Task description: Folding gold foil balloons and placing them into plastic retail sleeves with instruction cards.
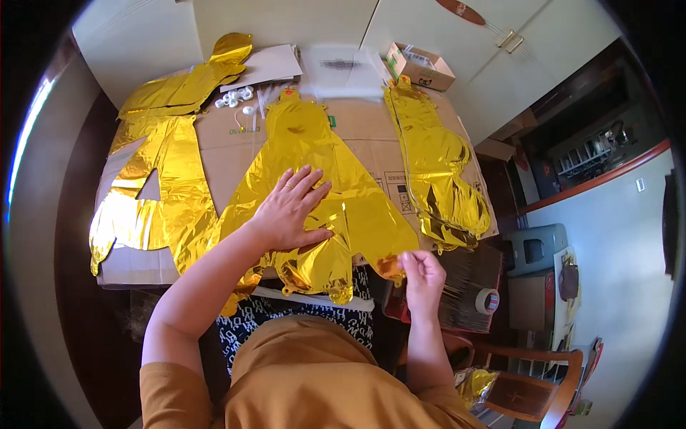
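Note:
A flat, uninflated gold foil balloon lies in front of me, its lower edge crumpled and hanging past the cardboard. My left hand rests flat on its middle, fingers spread, a ring on one finger. At the balloon's lower right corner, my right hand pinches the foil between thumb and fingers. Another gold foil balloon, with a cut-out triangular gap, lies to the left. A third gold foil balloon, with a bumpy right edge, lies to the right.
Flattened cardboard covers the table. Behind are more folded gold foil, white ribbon rolls, clear plastic sleeves and a small open box. Below right are a tape roll and a wooden chair.

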`<state>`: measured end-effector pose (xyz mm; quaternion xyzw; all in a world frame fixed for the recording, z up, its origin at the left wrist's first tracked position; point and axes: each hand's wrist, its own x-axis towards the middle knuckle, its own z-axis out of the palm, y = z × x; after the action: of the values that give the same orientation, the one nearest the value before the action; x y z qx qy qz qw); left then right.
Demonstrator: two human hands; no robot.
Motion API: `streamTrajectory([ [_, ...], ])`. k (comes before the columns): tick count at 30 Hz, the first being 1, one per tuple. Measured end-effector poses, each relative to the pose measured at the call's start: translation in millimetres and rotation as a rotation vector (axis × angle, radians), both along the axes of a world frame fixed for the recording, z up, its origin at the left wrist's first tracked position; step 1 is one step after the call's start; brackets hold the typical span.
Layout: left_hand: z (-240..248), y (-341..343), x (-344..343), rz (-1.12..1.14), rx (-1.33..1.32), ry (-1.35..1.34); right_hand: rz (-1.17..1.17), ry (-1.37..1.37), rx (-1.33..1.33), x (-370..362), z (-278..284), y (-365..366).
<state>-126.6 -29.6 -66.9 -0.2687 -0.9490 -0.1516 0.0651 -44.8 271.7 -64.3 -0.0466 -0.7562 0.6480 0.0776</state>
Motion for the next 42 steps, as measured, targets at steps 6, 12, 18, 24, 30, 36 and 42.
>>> streamTrajectory([
  [6,1.8,-0.5,-0.7,-0.009,0.004,0.018,-0.169,0.001,0.271,4.9,-11.9,8.6],
  [12,-1.1,-0.8,2.3,-0.007,0.012,0.04,-0.122,-0.422,-0.672,15.5,-40.3,22.9],
  [18,-1.1,-0.6,-0.7,-0.025,0.009,0.012,0.055,0.251,0.031,-5.5,42.0,-30.1],
  [24,10.8,-12.5,4.2,-0.038,0.082,-0.177,0.793,0.671,0.59,-28.0,47.5,-88.9],
  [30,-6.0,-5.3,-4.8,0.015,-0.388,0.092,0.653,0.176,0.001,-81.5,23.8,-47.1],
  [36,-39.9,-17.4,-15.8,-0.027,-0.302,0.337,0.493,0.484,0.931,-136.1,-8.2,-79.4],
  [42,-5.1,-15.0,2.0,-0.047,-0.206,0.054,0.649,0.475,1.035,-127.3,-14.1,-92.4],
])
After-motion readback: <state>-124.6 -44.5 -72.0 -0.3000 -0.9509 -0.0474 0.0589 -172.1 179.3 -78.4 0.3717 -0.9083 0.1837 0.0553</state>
